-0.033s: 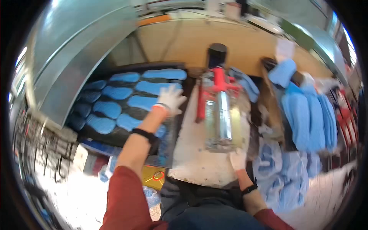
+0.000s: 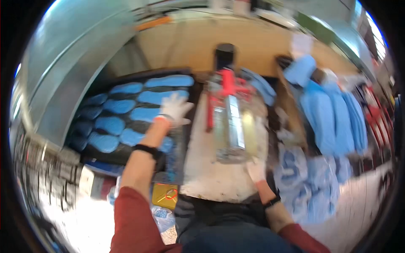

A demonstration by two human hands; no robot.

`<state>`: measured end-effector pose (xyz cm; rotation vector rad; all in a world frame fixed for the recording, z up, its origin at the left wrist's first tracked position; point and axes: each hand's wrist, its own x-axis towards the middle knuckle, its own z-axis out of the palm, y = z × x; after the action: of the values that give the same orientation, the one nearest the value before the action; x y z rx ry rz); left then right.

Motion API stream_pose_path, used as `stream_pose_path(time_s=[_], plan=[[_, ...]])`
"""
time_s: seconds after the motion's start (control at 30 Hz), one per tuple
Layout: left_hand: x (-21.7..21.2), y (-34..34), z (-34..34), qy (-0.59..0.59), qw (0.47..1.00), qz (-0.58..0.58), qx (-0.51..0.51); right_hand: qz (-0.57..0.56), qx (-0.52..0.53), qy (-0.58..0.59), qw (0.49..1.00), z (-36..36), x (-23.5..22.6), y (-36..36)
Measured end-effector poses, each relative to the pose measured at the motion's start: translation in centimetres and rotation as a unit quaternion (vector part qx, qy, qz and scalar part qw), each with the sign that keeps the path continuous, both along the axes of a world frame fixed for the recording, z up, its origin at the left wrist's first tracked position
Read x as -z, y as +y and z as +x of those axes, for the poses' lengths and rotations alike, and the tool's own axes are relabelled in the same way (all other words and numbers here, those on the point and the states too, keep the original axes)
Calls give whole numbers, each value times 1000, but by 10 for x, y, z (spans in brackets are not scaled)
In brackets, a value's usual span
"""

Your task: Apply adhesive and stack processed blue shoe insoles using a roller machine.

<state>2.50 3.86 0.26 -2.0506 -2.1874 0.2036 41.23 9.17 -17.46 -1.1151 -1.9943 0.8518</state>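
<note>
My left hand point(image 2: 175, 109), in a white glove with fingers spread, reaches out over the right edge of a black tray point(image 2: 126, 154) laid with several blue oval pads point(image 2: 145, 114). It holds nothing that I can see. My right hand point(image 2: 256, 168), also in a white glove, lies flat on the white worktop point(image 2: 211, 177) at the near end of a shiny metal device point(image 2: 234, 126) with red parts point(image 2: 228, 84). The picture is blurred.
Piles of blue fabric pieces point(image 2: 333, 122) lie to the right of the device. A black cylinder point(image 2: 225, 52) stands behind it. A grey metal duct point(image 2: 71, 67) slopes at the left. A yellow box point(image 2: 165, 195) sits below the worktop's edge.
</note>
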Motion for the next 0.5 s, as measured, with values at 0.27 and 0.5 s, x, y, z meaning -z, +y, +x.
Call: stream_pose_path(time_s=[0.27,0.5], plan=[[21,-64,-18,60,956,95,270,-252,51,243,935,94,-50,-27],[-8,-154,157,-499,811,307,6,-169,422,-59,889,306,102,-43]])
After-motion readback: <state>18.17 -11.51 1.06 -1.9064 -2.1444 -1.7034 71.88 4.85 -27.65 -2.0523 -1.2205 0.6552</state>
